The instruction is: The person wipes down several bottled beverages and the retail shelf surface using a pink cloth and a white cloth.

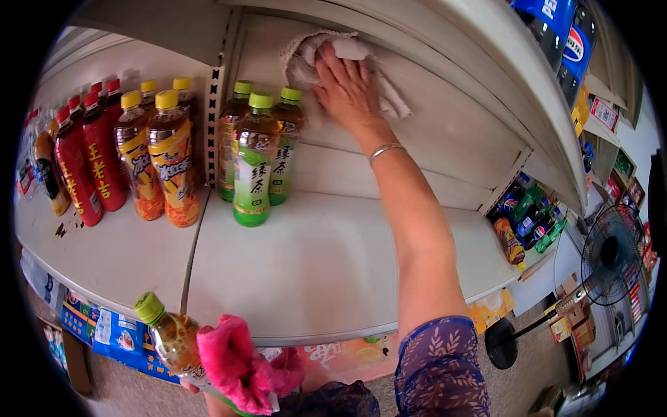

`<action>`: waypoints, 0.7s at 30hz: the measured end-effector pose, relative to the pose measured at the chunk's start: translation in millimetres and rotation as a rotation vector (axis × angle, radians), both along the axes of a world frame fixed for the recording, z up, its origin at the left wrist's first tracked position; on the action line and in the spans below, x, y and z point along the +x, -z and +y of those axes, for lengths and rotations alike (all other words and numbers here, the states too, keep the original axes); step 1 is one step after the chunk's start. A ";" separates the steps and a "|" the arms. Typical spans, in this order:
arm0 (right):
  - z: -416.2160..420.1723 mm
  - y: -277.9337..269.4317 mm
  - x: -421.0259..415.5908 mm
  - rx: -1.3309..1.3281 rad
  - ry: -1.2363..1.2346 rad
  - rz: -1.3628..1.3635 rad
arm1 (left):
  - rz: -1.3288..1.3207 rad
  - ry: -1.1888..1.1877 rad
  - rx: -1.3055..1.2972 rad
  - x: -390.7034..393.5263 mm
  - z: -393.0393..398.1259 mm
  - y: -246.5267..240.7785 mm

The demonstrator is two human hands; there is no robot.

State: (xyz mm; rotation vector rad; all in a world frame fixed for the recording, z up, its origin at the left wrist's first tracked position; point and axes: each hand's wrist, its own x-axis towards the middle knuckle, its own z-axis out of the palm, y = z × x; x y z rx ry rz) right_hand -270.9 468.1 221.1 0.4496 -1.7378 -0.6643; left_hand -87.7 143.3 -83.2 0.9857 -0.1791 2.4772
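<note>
My right hand (346, 94) presses a white cloth (307, 54) flat against the back panel (443, 140) of a shelf. A silver bangle circles that wrist. Low in the picture, my left hand (189, 387) holds a bottle of green tea (177, 341) with a green cap, tilted to the left. A bright pink cloth (234, 365) lies over this bottle and hides most of the hand. On the shelf board (312, 260), a few green tea bottles (255, 167) stand upright, left of my right arm.
Left of the slotted upright (211, 130) stand iced tea bottles (172, 161) with yellow caps and red bottles (99, 151). An upper shelf edge (547, 104) curves overhead. Further right are cola bottles (573, 47), more drinks (531, 219) and a standing fan (609, 253). Cartons (120, 333) sit below the board.
</note>
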 end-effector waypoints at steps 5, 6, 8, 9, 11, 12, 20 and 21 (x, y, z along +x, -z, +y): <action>84.2 9.8 37.9 -0.244 0.297 0.032 | -0.046 -0.034 -0.069 5.3 -13.1 -3.2; 117.8 16.1 50.3 -0.305 0.369 0.114 | -0.052 -0.028 -0.075 6.9 -15.4 -1.7; 176.4 31.7 69.2 -0.608 0.431 0.203 | -0.063 -0.023 -0.082 8.7 -15.8 -0.8; 201.9 37.7 77.7 -0.849 0.424 0.208 | -0.068 -0.016 -0.083 9.9 -16.1 -0.8; 266.5 52.9 89.8 -1.094 0.367 0.323 | -0.076 0.004 -0.088 9.2 -12.1 -0.8; 271.8 58.1 85.9 -1.128 0.304 0.402 | -0.078 0.004 -0.097 9.4 -11.5 -1.1; 112.1 30.7 16.9 -0.619 0.176 0.271 | -0.094 0.016 -0.179 6.1 -8.9 -5.6; 89.9 25.8 10.0 -0.485 0.077 0.327 | -0.090 0.018 -0.194 8.1 -10.8 -7.2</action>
